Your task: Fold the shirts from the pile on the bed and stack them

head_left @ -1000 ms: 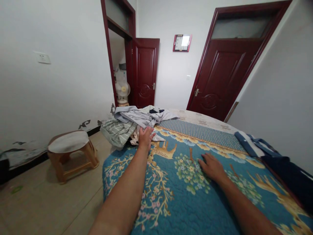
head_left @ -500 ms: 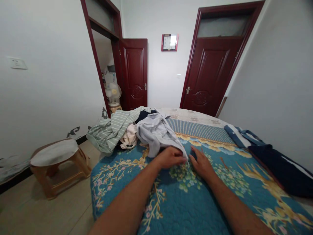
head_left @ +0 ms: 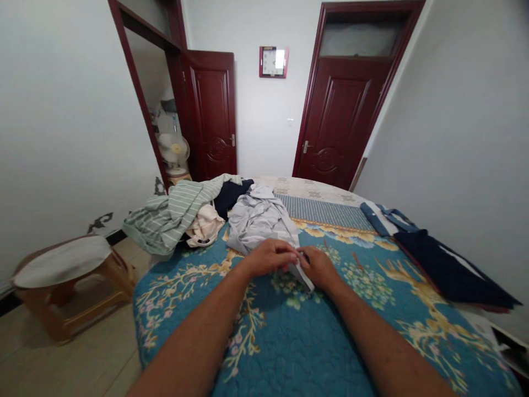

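On the blue floral quilt, the light grey garment lies bunched, its near end drawn up between both hands. Left hand and right hand almost meet at that near end, fingers curled in, apparently pinching its edge; a pale strip of it pokes out below them. Exact fingertip contact partly hidden, can't tell more. Left of the grey garment: green striped garment and beige garment, both crumpled; dark cloth just beside it, also heaped. Well to its right: blue-and-white garment and navy garment, both flatter, look already dealt with. Progress, judged from layout: grey garment at an early stage, edge in hand, body still wrinkled, not spread or folded; the three pieces left of it look unhandled.
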The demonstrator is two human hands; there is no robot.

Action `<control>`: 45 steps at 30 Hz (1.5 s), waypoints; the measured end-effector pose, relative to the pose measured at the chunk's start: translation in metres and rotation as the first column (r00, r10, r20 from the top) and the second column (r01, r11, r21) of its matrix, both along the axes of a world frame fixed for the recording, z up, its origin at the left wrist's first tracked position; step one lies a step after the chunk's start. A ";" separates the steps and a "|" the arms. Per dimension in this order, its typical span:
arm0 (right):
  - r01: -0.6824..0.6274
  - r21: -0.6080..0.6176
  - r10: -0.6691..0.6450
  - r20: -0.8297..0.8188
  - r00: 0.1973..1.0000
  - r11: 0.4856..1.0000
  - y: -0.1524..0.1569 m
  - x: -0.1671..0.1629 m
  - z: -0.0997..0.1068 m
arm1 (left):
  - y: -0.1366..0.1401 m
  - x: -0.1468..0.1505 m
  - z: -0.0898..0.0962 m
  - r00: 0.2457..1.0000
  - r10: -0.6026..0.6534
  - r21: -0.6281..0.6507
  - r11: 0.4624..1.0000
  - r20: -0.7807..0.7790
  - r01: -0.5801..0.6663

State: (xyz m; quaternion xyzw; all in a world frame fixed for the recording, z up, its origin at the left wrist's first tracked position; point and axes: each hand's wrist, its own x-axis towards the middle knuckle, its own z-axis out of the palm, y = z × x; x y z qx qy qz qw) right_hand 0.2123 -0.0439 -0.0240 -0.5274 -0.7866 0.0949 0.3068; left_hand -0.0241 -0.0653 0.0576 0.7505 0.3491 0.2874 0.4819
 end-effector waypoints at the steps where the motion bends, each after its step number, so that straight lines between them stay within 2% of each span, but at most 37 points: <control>1: 0.010 0.007 -0.010 -0.039 0.999 1.000 0.001 0.000 0.001 | 0.002 -0.005 0.003 0.981 0.193 0.126 0.973 0.010 -0.192; 2: 0.042 0.014 -0.041 -0.097 0.994 0.999 0.002 0.002 0.002 | 0.005 -0.011 0.003 0.924 0.383 0.260 0.890 0.021 -0.375; 3: 0.091 0.011 -0.088 -0.171 0.981 0.996 0.004 0.004 0.002 | 0.008 -0.017 0.003 0.836 0.548 0.381 0.767 0.028 -0.516; 4: 0.142 -0.008 -0.139 -0.259 0.956 0.990 0.006 0.006 0.003 | 0.012 -0.025 0.000 0.735 0.678 0.479 0.639 0.019 -0.602; 5: 0.184 -0.043 -0.187 -0.357 0.915 0.982 0.009 0.009 0.003 | 0.016 -0.033 -0.004 0.638 0.770 0.546 0.541 -0.017 -0.640; 6: 0.209 -0.089 -0.226 -0.459 0.859 0.974 0.011 0.012 0.002 | 0.021 -0.041 -0.009 0.563 0.822 0.582 0.500 -0.086 -0.642; 7: 0.210 -0.137 -0.250 -0.564 0.787 0.968 0.014 0.015 0.002 | 0.025 -0.049 -0.014 0.523 0.833 0.586 0.519 -0.182 -0.623; 8: 0.193 -0.181 -0.264 -0.663 0.701 0.965 0.017 0.017 0.001 | 0.029 -0.056 -0.019 0.517 0.808 0.565 0.576 -0.283 -0.591; 10: 0.134 -0.242 -0.277 -0.814 0.511 0.961 0.021 0.019 -0.001 | 0.036 -0.067 -0.027 0.552 0.716 0.497 0.696 -0.427 -0.518; 11: 0.112 -0.260 -0.283 -0.860 0.424 0.959 0.023 0.020 -0.001 | 0.039 -0.070 -0.029 0.577 0.676 0.472 0.735 -0.458 -0.487; 12: 0.101 -0.272 -0.290 -0.890 0.352 0.957 0.025 0.021 0.000 | 0.041 -0.072 -0.030 0.597 0.653 0.460 0.755 -0.466 -0.467; 14: 0.126 -0.286 -0.309 -0.919 0.246 0.950 0.027 0.027 0.005 | 0.044 -0.071 -0.029 0.620 0.645 0.464 0.760 -0.446 -0.456; 16: 0.207 -0.276 -0.313 -0.933 0.177 0.939 0.027 0.037 0.014 | 0.045 -0.068 -0.026 0.643 0.644 0.478 0.755 -0.414 -0.448; 17: 0.259 -0.260 -0.309 -0.936 0.168 0.930 0.027 0.044 0.019 | 0.045 -0.065 -0.025 0.661 0.642 0.489 0.752 -0.389 -0.443; 18: 0.312 -0.237 -0.303 -0.935 0.183 0.920 0.026 0.051 0.024 | 0.045 -0.062 -0.024 0.682 0.638 0.503 0.747 -0.357 -0.435; 20: 0.400 -0.176 -0.299 -0.915 0.271 0.899 0.024 0.066 0.032 | 0.046 -0.056 -0.026 0.727 0.634 0.547 0.719 -0.265 -0.429; 22: 0.445 -0.114 -0.300 -0.878 0.372 0.888 0.021 0.077 0.036 | 0.047 -0.052 -0.029 0.749 0.647 0.605 0.657 -0.146 -0.450; 25: 0.431 -0.066 -0.308 -0.796 0.520 0.900 0.017 0.084 0.034 | 0.051 -0.051 -0.033 0.747 0.665 0.650 0.564 0.007 -0.509; 27: 0.413 -0.043 -0.321 -0.704 0.634 0.910 0.016 0.084 0.030 | 0.053 -0.054 -0.035 0.737 0.674 0.623 0.557 0.047 -0.549; 30: 0.438 0.020 -0.359 -0.539 0.762 0.899 0.015 0.083 0.025 | 0.056 -0.057 -0.037 0.705 0.710 0.542 0.588 0.009 -0.600; 33: 0.454 0.178 -0.377 -0.344 0.860 0.873 0.012 0.078 0.026 | 0.055 -0.057 -0.037 0.684 0.719 0.492 0.642 -0.119 -0.589; 35: 0.381 0.319 -0.323 -0.221 0.920 0.868 0.008 0.068 0.028 | 0.053 -0.056 -0.034 0.670 0.717 0.477 0.665 -0.191 -0.575; 37: 0.228 0.394 -0.198 -0.115 0.973 0.890 0.001 0.051 0.030 | 0.050 -0.054 -0.029 0.663 0.711 0.464 0.681 -0.234 -0.567; 41: -0.111 0.325 0.095 0.063 0.993 0.939 -0.020 0.005 0.028 | 0.042 -0.047 -0.018 0.692 0.665 0.420 0.733 -0.279 -0.535; 45: -0.239 0.199 0.202 0.193 0.960 0.950 -0.033 -0.030 0.020 | 0.030 -0.031 -0.018 0.769 0.521 0.263 0.853 -0.369 -0.452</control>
